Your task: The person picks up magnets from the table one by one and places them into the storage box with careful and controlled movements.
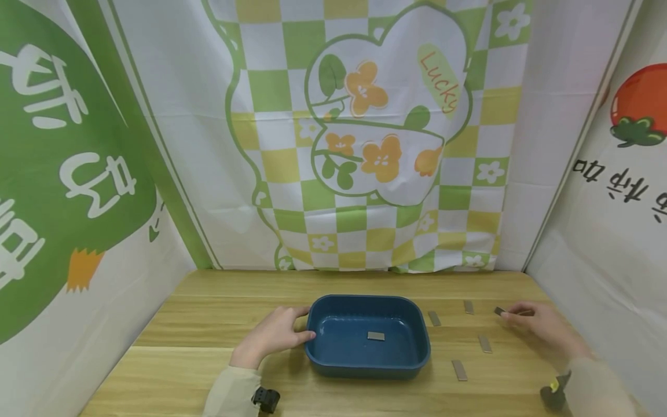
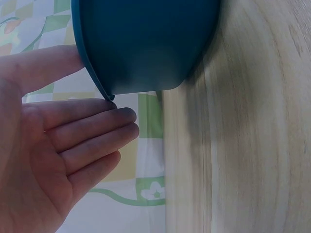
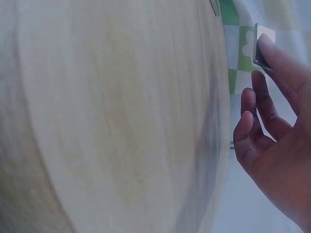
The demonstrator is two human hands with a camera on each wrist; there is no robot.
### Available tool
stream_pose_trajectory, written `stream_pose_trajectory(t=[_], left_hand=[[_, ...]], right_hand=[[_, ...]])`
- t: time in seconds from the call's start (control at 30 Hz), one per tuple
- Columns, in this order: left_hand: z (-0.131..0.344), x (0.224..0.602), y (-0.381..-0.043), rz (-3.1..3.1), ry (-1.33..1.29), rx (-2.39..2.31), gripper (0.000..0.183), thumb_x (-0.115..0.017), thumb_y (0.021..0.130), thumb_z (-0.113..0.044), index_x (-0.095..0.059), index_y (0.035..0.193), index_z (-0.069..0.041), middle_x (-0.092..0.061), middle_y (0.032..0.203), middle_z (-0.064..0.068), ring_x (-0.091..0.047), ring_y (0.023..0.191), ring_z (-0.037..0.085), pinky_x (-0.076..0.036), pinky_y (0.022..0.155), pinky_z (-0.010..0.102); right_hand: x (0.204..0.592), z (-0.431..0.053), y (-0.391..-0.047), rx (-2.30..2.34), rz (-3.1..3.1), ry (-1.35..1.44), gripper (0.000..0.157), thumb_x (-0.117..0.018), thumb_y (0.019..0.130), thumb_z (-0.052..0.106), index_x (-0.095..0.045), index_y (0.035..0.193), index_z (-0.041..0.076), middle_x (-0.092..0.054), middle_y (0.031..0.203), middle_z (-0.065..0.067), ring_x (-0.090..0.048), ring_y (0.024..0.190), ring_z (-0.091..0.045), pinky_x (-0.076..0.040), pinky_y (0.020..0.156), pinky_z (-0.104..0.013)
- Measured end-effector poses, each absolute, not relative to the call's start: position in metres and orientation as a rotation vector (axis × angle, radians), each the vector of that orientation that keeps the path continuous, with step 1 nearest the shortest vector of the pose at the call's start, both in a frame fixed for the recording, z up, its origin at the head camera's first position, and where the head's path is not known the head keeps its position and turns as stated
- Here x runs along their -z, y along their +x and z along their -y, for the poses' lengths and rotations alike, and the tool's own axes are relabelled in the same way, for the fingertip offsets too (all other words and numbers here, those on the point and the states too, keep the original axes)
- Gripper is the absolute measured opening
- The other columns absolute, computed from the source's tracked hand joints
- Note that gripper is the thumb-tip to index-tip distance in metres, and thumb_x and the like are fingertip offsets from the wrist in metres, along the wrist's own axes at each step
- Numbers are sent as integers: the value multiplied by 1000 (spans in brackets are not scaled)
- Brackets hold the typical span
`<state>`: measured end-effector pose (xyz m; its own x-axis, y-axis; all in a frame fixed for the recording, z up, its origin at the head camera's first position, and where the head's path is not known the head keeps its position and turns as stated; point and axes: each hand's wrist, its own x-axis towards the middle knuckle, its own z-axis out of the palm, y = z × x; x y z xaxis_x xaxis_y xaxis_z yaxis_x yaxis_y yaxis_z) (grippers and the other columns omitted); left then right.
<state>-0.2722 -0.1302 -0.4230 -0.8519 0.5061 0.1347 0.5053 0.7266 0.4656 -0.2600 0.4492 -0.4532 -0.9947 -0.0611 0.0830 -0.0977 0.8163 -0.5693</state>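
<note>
A blue rectangular tub (image 1: 367, 370) stands on the wooden table, a small flat silver metal block (image 1: 376, 336) lying on its floor. At the tub's left end is my left hand (image 1: 273, 333), thumb and index fingertips against the outside of the rim. In the left wrist view its fingers (image 2: 97, 128) are straight and the palm is bare. Off to the tub's right, my right hand (image 1: 544, 327) pinches another silver metal block (image 3: 262, 30) between thumb and index finger. The other fingers of that hand curl loosely below the block, holding nothing.
Several similar metal blocks lie spread between the tub and my right hand, one (image 1: 435, 318) close by the tub's right wall, others (image 1: 485, 343) farther right. A checkered curtain (image 1: 365, 231) hangs behind the wooden table (image 1: 250, 289); printed cloths flank both sides.
</note>
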Motion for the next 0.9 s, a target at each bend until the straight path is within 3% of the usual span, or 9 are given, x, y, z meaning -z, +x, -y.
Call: stream_pose_trajectory(t=[0.9], left_hand=[[130,421,-272,-2918,865,-780,59,-70,84,-37,-57,128,1,-61,126,17,-59,115,35,-49,95,49]], right_hand=[[444,-429,-259,-1013,2883,177,30,-62,90,39,-67,102,12,-65,105,-9,-56,92,-14,-47,75,-30]])
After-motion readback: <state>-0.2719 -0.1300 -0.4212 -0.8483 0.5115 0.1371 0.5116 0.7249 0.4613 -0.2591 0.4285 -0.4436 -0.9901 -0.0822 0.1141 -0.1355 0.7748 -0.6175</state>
